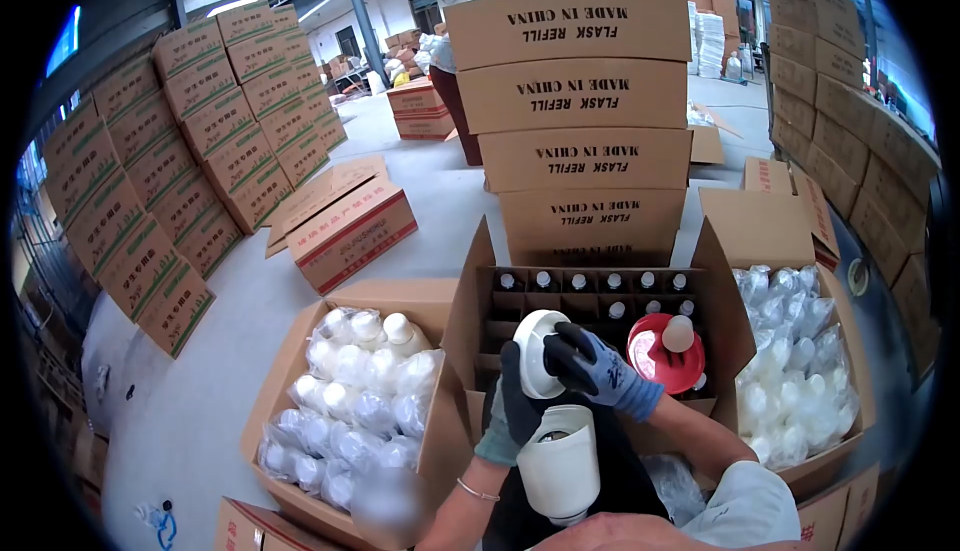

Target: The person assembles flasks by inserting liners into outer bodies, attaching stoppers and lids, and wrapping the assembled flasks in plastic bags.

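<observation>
My left hand, in a grey-green glove, wraps round a white round plastic piece, like a flask top or lid. My right hand, in a blue glove with dark fingers, has its fingers bent against the same piece's right side. Below them, an open-topped white plastic flask body stands between my legs. At the right, a red round dish with a pale cup-like part in it rests over a divided carton. Several white-capped bottles stand in that carton's compartments.
Open cartons of plastic-wrapped white flask parts stand at left and right. Ahead rises a stack of "FLASK REFILL" cartons. More carton stacks line the left and right. Another person stands behind the central stack.
</observation>
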`<state>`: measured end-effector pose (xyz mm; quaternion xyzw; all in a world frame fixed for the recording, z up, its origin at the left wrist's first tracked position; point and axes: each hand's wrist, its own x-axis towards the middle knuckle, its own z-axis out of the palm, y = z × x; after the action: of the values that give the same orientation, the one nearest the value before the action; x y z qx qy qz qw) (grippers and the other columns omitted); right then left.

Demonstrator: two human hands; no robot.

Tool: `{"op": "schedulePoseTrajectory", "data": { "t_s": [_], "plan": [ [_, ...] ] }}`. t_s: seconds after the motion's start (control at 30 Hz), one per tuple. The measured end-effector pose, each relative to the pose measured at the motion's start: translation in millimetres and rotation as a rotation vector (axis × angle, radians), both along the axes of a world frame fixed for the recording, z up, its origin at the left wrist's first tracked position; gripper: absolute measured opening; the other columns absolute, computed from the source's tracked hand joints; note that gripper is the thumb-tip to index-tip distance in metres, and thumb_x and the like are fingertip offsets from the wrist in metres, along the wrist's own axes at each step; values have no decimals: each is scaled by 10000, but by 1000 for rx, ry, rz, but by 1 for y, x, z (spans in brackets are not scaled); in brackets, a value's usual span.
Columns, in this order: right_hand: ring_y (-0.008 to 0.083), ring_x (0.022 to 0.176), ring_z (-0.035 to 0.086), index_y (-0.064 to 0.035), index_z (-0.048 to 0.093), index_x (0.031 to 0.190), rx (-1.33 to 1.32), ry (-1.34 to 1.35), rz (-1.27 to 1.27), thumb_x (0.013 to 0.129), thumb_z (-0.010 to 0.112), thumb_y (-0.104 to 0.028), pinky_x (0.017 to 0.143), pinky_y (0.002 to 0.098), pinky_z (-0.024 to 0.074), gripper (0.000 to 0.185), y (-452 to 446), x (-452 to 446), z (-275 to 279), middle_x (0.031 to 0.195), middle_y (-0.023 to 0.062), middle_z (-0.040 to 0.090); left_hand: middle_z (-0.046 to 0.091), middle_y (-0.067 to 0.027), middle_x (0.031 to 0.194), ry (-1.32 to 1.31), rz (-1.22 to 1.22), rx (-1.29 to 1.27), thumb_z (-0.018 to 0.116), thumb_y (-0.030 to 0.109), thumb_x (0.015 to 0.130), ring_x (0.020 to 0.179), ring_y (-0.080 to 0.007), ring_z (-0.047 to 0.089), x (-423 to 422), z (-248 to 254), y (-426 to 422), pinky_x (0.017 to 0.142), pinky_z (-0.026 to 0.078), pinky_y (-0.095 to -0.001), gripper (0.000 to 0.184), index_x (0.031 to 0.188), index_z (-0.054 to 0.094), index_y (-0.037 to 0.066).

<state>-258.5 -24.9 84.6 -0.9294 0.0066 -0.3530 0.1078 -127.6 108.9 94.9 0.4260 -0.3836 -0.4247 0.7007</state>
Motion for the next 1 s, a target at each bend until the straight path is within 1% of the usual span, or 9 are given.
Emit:
{"op": "schedulePoseTrajectory", "data": {
  "t_s": [0.17,0.27,0.37,0.43,0.53,0.6,0.8,0.83,1.0],
  "plan": [
    [323,1020,626,-54,475,1302,693,-108,24,823,709,-184,822,366,525,548,9,7,-8,1111,206,618,534,-103,1290,59,87,85,499,385,989,1151,-193,538,-2,-32,-5,962,469,-323,461,1299,522,45],
    [210,1052,613,-38,464,1329,1813,-231,452,891,632,-169,894,330,516,487,3,9,-48,1189,99,623,445,-141,1427,-1130,460,-196,691,225,830,1293,-361,411,-12,6,-7,1071,332,-445,487,1292,588,114],
    [154,1061,596,-72,464,1342,1604,-182,471,989,500,-260,895,312,520,403,21,-3,-20,1212,79,594,496,-113,1391,-1329,247,-339,736,239,762,1269,-361,446,2,19,-1,1055,359,-459,550,1289,596,168],
    [137,883,645,-73,483,1324,1977,-88,480,984,509,-291,761,279,548,405,14,-2,-22,1055,76,656,541,-124,1344,-1178,145,-334,733,230,773,1240,-356,483,19,8,0,1040,386,-447,543,1286,591,119],
    [130,703,644,-48,599,1162,1446,344,172,953,570,-304,638,242,534,332,-22,-26,-42,889,73,686,617,-132,1241,-944,95,-197,691,183,833,1152,-325,564,36,-11,23,1005,425,-424,413,1218,625,49],
    [108,841,622,-26,594,1200,1282,101,-69,948,569,-229,771,267,527,325,-33,-30,-75,969,53,668,627,-115,1224,-832,-22,-52,689,214,847,1117,-308,582,44,-29,40,987,436,-410,357,1174,658,76],
    [177,1062,604,-10,543,1302,1437,9,311,942,600,-224,953,318,480,422,10,-19,-73,1234,122,605,611,-102,1243,-1100,-273,-82,714,309,815,1156,-295,551,29,-32,40,1000,423,-389,440,1208,644,124],
    [179,1131,570,-14,529,1320,1162,57,331,953,586,-219,983,294,451,424,10,-15,-79,1266,120,587,591,-103,1273,-1047,-319,-70,715,322,807,1173,-301,539,26,-34,38,1017,407,-396,475,1229,627,124],
    [201,1050,602,-56,602,1240,1115,317,197,943,588,-231,944,316,482,346,34,-17,-53,1174,132,624,597,-125,1237,-1088,-266,-30,699,286,824,1150,-318,538,23,-48,48,1014,398,-412,442,1207,621,78]
  ]
}}
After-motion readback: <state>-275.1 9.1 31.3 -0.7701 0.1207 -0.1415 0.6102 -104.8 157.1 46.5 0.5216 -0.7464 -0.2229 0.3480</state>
